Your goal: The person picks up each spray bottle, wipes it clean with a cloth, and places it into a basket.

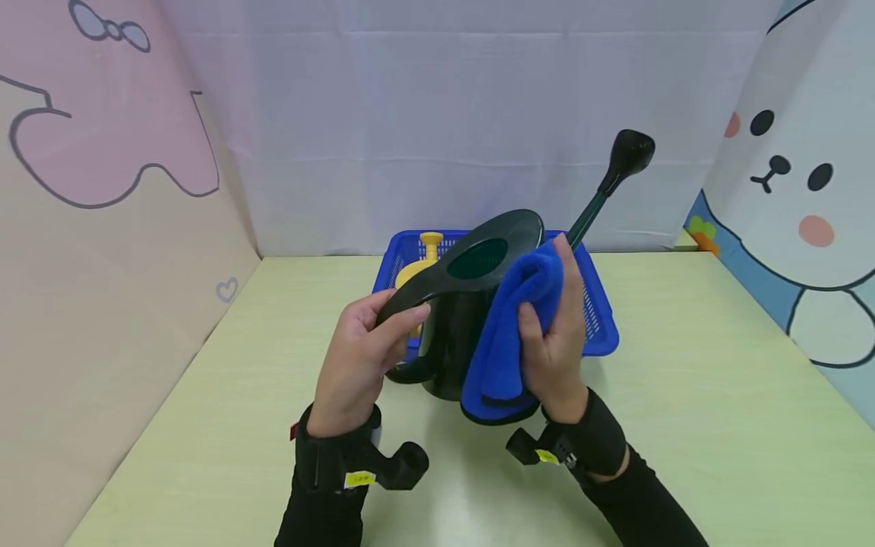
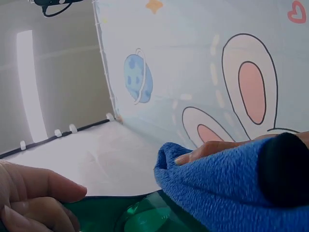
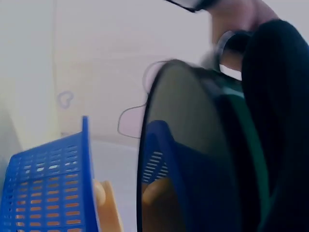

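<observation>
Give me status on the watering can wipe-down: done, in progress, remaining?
Done: the dark green watering can is out of the blue basket, held above the table. In hand: the left hand grips its handle while the right hand presses a blue cloth against its side. Left: cannot tell how much is wiped; a yellow item sits in the basket, untouched.

Beyond my grip the blue basket (image 1: 601, 334) blocks the way; the surface (image 1: 718, 410) lies open to either side and nearer me.
</observation>
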Tool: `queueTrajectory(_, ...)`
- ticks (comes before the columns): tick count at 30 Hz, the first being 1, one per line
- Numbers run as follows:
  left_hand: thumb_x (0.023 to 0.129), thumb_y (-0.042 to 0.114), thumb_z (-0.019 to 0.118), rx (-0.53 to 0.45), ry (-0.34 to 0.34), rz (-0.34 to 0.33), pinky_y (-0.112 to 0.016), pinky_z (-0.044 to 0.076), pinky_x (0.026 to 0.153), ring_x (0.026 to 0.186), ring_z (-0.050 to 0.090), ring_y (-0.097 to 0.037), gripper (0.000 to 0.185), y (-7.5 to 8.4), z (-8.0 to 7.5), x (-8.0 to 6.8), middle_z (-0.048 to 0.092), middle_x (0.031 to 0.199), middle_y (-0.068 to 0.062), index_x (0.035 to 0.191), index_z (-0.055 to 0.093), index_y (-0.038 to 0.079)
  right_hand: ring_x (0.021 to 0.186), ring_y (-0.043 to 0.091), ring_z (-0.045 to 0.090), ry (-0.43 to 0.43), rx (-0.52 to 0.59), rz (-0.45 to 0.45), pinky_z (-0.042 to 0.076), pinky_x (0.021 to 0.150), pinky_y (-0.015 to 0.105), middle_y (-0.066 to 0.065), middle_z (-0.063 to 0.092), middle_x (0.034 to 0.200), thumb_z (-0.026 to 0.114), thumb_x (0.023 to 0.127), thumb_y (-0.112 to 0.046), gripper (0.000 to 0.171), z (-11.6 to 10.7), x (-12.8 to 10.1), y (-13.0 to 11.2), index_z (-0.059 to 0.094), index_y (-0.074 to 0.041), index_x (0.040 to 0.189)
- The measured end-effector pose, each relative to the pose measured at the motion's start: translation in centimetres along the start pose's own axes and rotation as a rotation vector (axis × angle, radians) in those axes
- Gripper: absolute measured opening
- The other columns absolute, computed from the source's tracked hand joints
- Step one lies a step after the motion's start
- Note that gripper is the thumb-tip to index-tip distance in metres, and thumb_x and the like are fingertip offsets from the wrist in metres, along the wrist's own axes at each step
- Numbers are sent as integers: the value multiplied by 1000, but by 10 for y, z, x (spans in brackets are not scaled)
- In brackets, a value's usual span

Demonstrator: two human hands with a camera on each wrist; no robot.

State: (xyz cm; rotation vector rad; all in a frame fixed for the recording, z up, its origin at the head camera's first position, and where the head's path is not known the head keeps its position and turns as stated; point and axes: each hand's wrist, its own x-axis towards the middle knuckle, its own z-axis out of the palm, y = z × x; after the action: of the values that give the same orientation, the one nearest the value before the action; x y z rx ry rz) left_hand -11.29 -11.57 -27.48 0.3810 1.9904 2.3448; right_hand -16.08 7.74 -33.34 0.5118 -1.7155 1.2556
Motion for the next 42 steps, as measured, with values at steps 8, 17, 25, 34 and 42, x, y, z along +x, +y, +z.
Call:
queueTrajectory(8,88,6,50,29,10,19,-20,28,48,50,33,-9,20,-1,-1,1,37,60,2,101,49,-8,136,39,22,10,-277,-241,15,107,60,19,27,146,47,80,-63,80,20,-23,-16,29,-16,142)
queueTrajectory(17,88,6,51,-2,-3,19,-19,29,51,50,32,-8,24,-2,2,3,36,59,4,105,47,-10,131,47,24,-55,-396,-443,20,98,68,23,35,139,54,83,-47,57,26,-35,-26,49,-8,125)
queueTrajectory(25,88,5,50,7,15,-1,-19,28,48,50,34,-9,20,-2,4,5,38,60,3,103,48,-7,131,39,34,12,-183,-322,26,105,58,18,35,142,55,83,-46,62,12,-15,-14,37,-8,129)
queueTrajectory(34,88,6,50,20,-10,-16,-20,28,48,49,33,-10,19,-2,5,-1,35,58,2,101,47,-6,125,28,44,139,258,7,34,106,38,20,38,135,62,76,-52,68,-5,9,2,37,0,112)
queueTrajectory(42,88,8,50,45,-2,-12,-20,29,49,50,34,-10,16,-2,4,0,35,58,2,100,48,-3,104,11,48,121,177,134,37,90,26,7,53,115,52,86,-38,52,-10,10,9,44,2,119)
